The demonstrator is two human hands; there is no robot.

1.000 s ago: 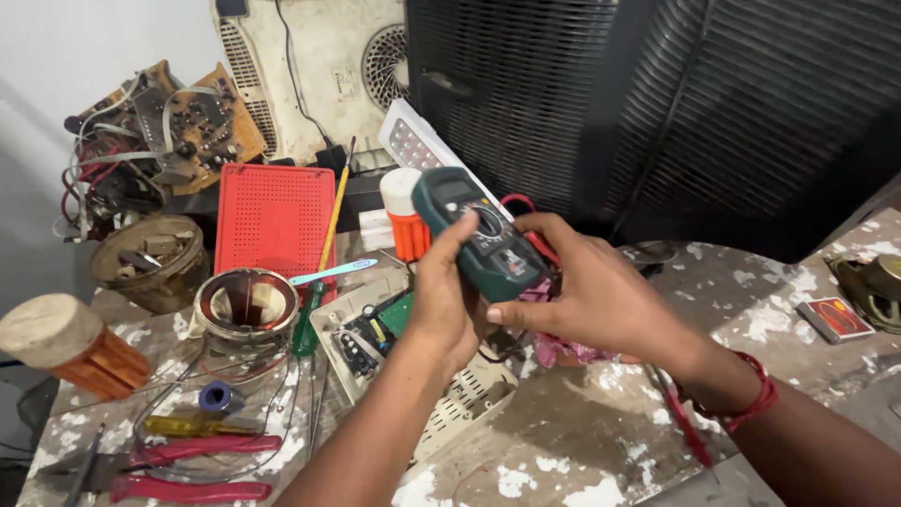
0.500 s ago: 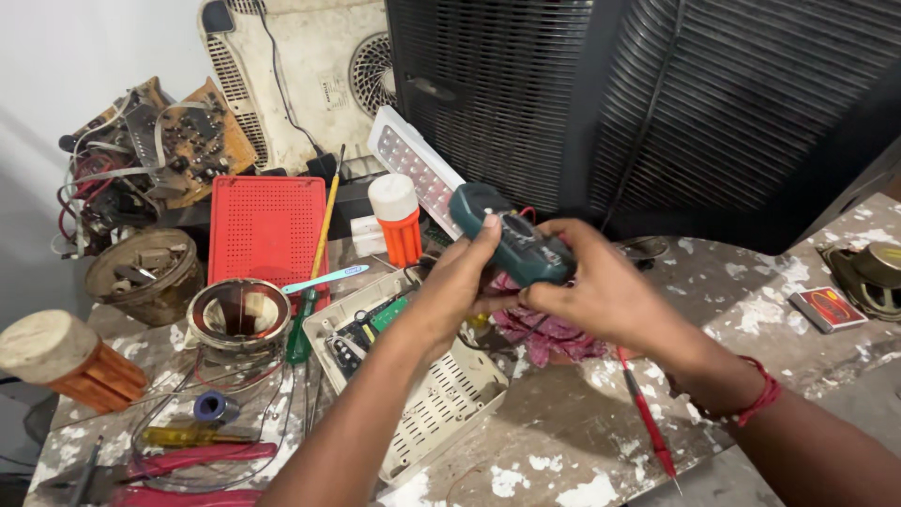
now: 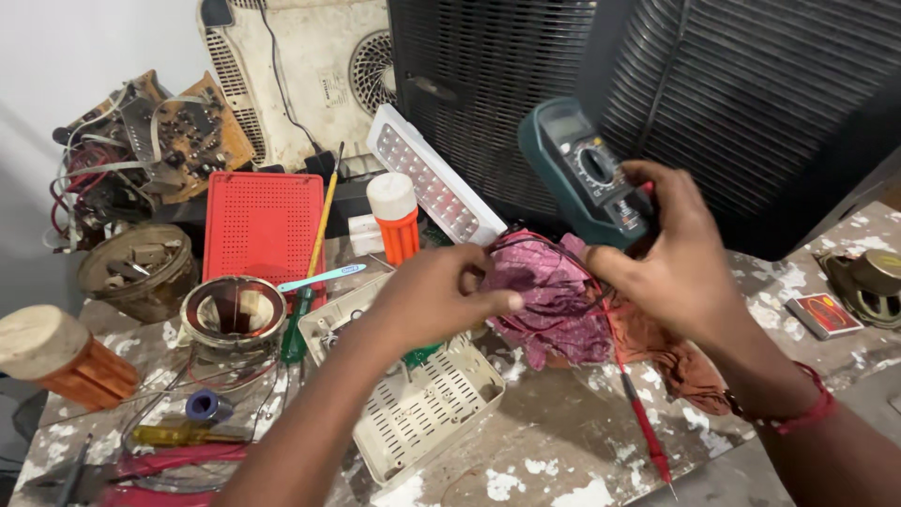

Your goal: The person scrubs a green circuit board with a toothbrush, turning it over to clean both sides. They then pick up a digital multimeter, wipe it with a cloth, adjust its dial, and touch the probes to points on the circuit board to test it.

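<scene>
right hand [image 3: 680,258] is clamped around a green multimeter [image 3: 587,174], tilting it up off the surface with the thumb near its dial; a red probe [image 3: 643,422] and thin leads trail down from it. left hand [image 3: 441,296] hovers just beside a crumpled purple rag [image 3: 554,300], fingers curled together, pinched at the dark wires that cross the cloth; whether it truly grips them i cannot tell. an orange-brown rag [image 3: 685,361] lies under the right wrist, touching the purple one.

below the left hand sits a cream slotted plastic casing [image 3: 422,408], open side up, with a bit of green circuit board at its edge. further left, a round metal tin [image 3: 232,312] holds a dark reddish coil, and a rusty bowl [image 3: 139,270] holds loose scrap parts. an orange bottle with a white cap [image 3: 396,218] stands upright near a red perforated tray [image 3: 263,225] and a white led lamp panel [image 3: 434,188]. a yellow screwdriver [image 3: 178,434] and red-handled pliers [image 3: 150,467] lie at the near left edge.

the surface [image 3: 563,451] is grey, its paint chipped white. a big black slatted cabinet [image 3: 713,84] rises behind, an old cream appliance shell [image 3: 300,75] leans on the wall, and bare circuit boards [image 3: 160,141] with tangled wires pile at far left.
</scene>
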